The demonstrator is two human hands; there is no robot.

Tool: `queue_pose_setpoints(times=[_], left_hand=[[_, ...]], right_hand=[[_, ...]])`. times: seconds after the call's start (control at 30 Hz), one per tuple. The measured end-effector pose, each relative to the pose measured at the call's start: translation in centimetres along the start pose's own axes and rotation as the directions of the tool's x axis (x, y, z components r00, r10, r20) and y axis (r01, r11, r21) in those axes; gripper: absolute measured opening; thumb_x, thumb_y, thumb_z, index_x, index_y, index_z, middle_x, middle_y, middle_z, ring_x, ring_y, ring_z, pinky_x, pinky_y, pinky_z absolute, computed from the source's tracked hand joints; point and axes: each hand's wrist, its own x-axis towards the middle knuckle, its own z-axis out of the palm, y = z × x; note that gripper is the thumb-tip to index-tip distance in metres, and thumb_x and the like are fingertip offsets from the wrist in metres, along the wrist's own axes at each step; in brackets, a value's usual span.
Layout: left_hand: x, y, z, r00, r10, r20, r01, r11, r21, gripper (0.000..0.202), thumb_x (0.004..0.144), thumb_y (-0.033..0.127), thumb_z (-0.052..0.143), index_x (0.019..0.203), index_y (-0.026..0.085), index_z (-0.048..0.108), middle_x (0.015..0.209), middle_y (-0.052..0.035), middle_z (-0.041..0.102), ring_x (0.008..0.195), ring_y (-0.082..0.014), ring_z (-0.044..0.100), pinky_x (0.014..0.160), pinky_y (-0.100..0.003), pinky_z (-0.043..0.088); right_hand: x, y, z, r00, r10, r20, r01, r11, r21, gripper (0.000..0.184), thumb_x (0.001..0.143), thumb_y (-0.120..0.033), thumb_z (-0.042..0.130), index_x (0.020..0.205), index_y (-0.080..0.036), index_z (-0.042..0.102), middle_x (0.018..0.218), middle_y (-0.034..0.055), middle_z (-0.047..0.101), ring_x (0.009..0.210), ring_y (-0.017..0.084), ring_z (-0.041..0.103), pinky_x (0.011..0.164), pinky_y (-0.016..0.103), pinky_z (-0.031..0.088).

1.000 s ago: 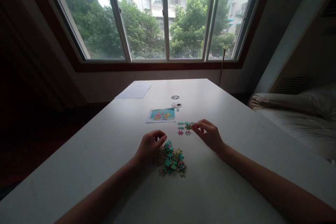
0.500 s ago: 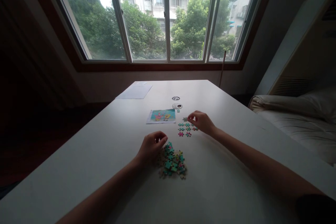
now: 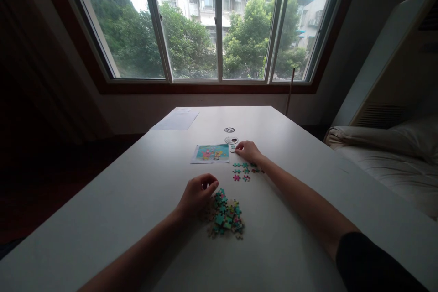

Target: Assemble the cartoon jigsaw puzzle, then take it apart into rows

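At the centre of the frame, a heap of jigsaw pieces (image 3: 224,215), mostly green and teal, lies on a white table (image 3: 112,228). Position of the left hand (image 3: 198,193): resting on the heap's upper left side, fingers curled in toward the thumb. Whether these fingers enclose a piece cannot be told.

Position of the right hand (image 3: 249,151): above and to the right of the heap, reaching in from the lower right of the frame. Thumb and fingertips are brought together, pinching a small puzzle piece (image 3: 232,151) at its right edge. One single piece (image 3: 232,146) lies just beyond it. Directly below the right hand, separate pieces (image 3: 237,171) are set out in short rows; the right end of the rows is partly covered by the wrist and forearm.

Left of the pinched piece lies a colour picture sheet (image 3: 212,152) with cartoon figures on a blue-green ground. Two round marks (image 3: 232,140) are located above the pieces, one behind the other. Toward the upper left corner of the tabletop lies a pale paper sheet (image 3: 176,121). A black sleeve (image 3: 372,260) covers the right upper arm at lower right. A window (image 3: 219,81) spans the top of the frame; a padded couch (image 3: 386,150) occupies the right edge.
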Motion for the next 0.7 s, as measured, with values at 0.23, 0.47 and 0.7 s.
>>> queue_pose_setpoints(times=[0.23,0.47,0.7], left_hand=[[0.0,0.1,-0.1,1.0,-0.005,0.01,0.005,1.0,-0.003,0.021,0.074,0.031,0.05,0.068,0.014,0.061,0.058,0.0011,0.053,0.055,-0.0119,0.043,0.052,-0.021,0.035],[-0.1,0.3,-0.2,1.0,0.001,-0.007,-0.001,1.0,-0.009,0.021,0.074,0.031,0.05,0.067,0.014,0.062,0.058,0.0008,0.055,0.054,-0.0118,0.044,0.051,-0.02,0.035],[-0.1,0.7,0.1,1.0,0.005,-0.002,-0.005,1.0,-0.006,0.022,0.073,0.032,0.05,0.067,0.015,0.062,0.059,0.0005,0.055,0.054,-0.012,0.044,0.051,-0.021,0.036]], right_hand=[[0.1,-0.8,0.4,1.0,-0.024,0.018,0.024,1.0,0.004,0.019,0.076,-0.032,0.056,0.086,-0.021,0.067,0.083,0.0026,0.067,0.074,0.014,0.059,0.065,0.022,0.04],[0.1,-0.8,0.3,0.999,-0.026,0.021,0.026,1.0,0.006,0.016,0.074,-0.029,0.058,0.082,-0.02,0.068,0.082,0.0031,0.068,0.074,0.014,0.059,0.064,0.022,0.04],[-0.2,-0.8,-0.5,0.999,-0.032,-0.001,0.032,0.999,0.024,0.015,0.073,-0.027,0.06,0.08,-0.018,0.069,0.08,0.0046,0.068,0.072,0.015,0.06,0.064,0.023,0.041]])
